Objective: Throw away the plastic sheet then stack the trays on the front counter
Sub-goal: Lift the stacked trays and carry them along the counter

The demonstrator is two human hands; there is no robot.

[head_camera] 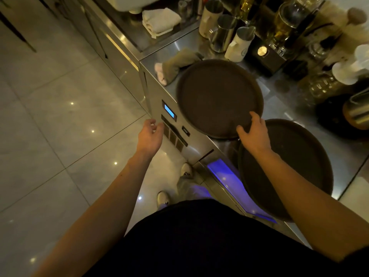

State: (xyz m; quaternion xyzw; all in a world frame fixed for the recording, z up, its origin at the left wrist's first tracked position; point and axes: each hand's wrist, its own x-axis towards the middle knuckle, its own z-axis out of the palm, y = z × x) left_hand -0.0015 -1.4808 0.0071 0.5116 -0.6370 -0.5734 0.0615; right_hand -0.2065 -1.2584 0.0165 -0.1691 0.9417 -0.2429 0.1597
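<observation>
Two round dark brown trays lie on the steel counter [279, 108]. The far tray [215, 94] sits near the counter's left edge. The near tray [289, 162] overhangs the front edge and lies partly under my right forearm. My right hand [253, 132] grips the near rim of the far tray, thumb on top and fingers curled over the edge. My left hand [149, 134] hovers over the floor beside the counter's side panel, fingers loosely curled and holding nothing. No plastic sheet is in view.
A crumpled grey-green cloth [175, 66] lies just behind the far tray. Steel milk jugs [225, 31], glass jars and bottles crowd the back and right of the counter. A folded white towel [159, 19] sits further back. The counter's side carries a lit blue display [169, 111].
</observation>
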